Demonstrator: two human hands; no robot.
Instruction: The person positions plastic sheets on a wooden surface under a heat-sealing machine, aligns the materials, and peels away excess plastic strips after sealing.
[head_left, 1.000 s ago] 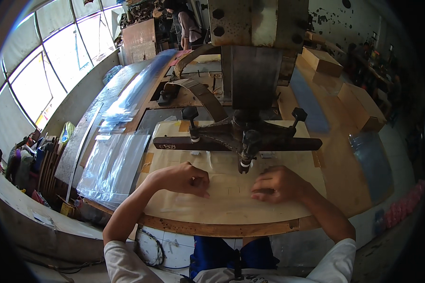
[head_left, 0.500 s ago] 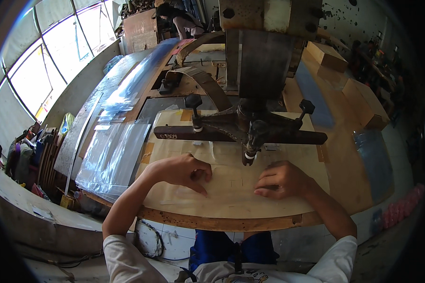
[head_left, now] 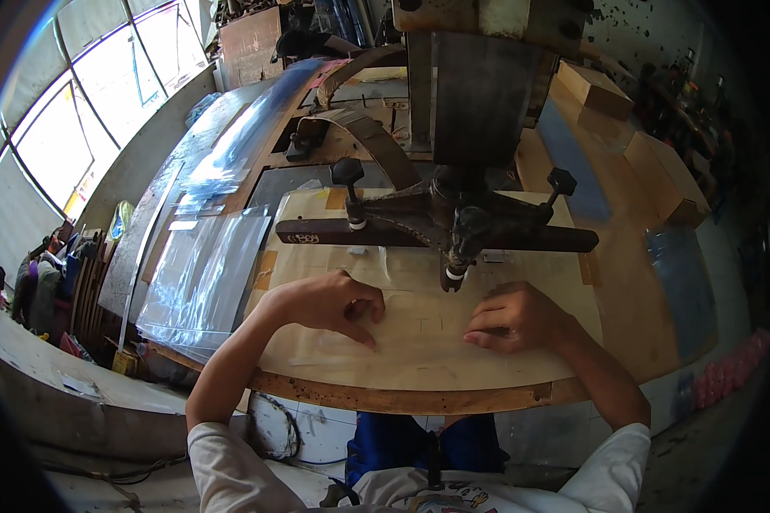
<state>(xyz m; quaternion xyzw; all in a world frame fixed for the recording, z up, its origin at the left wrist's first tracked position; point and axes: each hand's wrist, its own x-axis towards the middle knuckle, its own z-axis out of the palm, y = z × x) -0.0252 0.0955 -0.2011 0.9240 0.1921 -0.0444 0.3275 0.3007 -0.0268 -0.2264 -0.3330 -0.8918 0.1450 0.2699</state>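
Observation:
My left hand (head_left: 329,303) and my right hand (head_left: 515,318) both lie flat on a thin clear plastic sheet (head_left: 419,321) spread over a pale wooden work table (head_left: 402,389). The fingers of each hand press down on the sheet, a short gap apart. Just beyond my hands hangs the dark metal head of a machine (head_left: 453,227) with a horizontal bar and two black knobs; its tip (head_left: 453,275) points down at the sheet between my hands.
A stack of clear plastic sheets (head_left: 201,274) lies to the left of the table, with a longer roll of film (head_left: 248,137) behind it. Wooden blocks (head_left: 607,90) sit on the bench at the right. Large windows (head_left: 68,137) fill the left wall.
Both hands have stayed on the sheet, with my left fingers shifting slightly. The view has tipped a little, so the machine head sits higher in the picture.

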